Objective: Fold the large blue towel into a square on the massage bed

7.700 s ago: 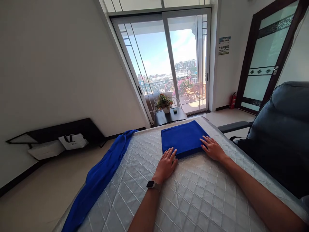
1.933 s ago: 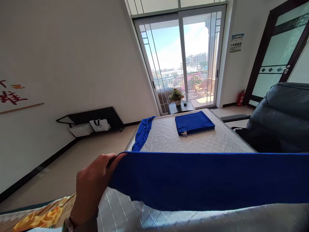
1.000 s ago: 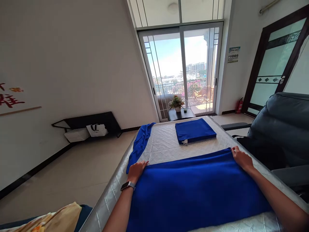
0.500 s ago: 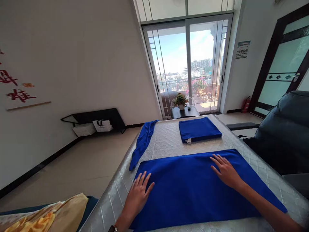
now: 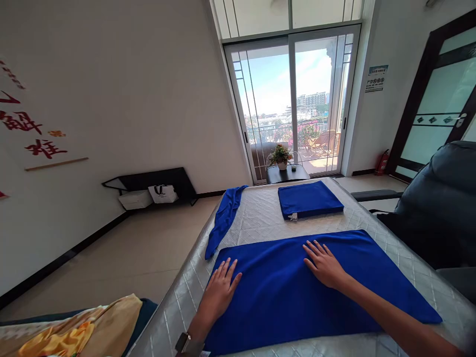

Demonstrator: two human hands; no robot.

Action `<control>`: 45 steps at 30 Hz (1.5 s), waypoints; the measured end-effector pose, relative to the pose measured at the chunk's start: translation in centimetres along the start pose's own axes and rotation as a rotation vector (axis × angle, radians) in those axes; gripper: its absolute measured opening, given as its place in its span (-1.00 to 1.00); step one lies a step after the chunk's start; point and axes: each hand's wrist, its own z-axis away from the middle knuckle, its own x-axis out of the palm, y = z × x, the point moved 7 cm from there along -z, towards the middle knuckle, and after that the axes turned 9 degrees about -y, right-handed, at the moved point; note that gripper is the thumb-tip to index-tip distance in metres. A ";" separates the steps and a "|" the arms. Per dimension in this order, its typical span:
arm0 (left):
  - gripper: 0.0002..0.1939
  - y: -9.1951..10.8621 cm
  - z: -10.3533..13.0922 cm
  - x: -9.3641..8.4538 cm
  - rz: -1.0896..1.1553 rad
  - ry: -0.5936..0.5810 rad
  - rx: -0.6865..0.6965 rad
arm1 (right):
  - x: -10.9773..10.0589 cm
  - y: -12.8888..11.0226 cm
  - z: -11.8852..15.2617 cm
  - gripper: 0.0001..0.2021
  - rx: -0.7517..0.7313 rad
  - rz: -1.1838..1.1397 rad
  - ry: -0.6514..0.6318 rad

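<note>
A blue cloth [image 5: 282, 292] lies spread flat over the near part of a pale quilted mattress [image 5: 256, 208]. On its left side my left hand [image 5: 220, 287] rests open, fingers stretched out toward the far edge. My right hand [image 5: 324, 263] lies open and flat on the cloth, right of its middle. Neither hand grips anything. Beyond the spread cloth sits a folded blue stack [image 5: 310, 199] with a white tag at its near corner. Along the mattress's left edge lies a crumpled strip of blue fabric [image 5: 225, 218].
At the lower left is a pile of tan and yellow fabrics [image 5: 115, 322]. A dark leather armchair [image 5: 442, 183] stands close on the right. Past the far end, a small black table [image 5: 286, 173] bears a potted plant [image 5: 281, 156], before a sliding glass door [image 5: 293, 109].
My right hand has slid left across the blue cloth. My left hand stays at the left side, nearly in place. The camera view has shifted slightly.
</note>
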 end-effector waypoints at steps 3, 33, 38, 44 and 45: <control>-0.38 4.3 -4.6 -1.4 -0.007 -0.031 0.172 | 0.3 -5.1 -3.0 -0.34 -0.067 -0.044 -0.025; -0.37 -3.3 -9.9 1.8 -0.085 -0.077 -0.025 | -4.0 15.6 0.1 -0.37 0.551 0.232 0.144; -0.35 -1.5 -8.9 0.5 -0.058 -0.015 -0.014 | -1.4 -0.7 -4.4 -0.36 0.037 0.071 0.106; -0.33 4.0 -7.9 0.3 0.009 -0.069 0.158 | 1.6 -5.1 -6.1 -0.30 -0.038 -0.068 -0.027; -0.33 4.1 -7.9 0.4 0.013 -0.082 0.157 | 1.5 -4.1 -5.9 -0.29 -0.026 -0.065 -0.031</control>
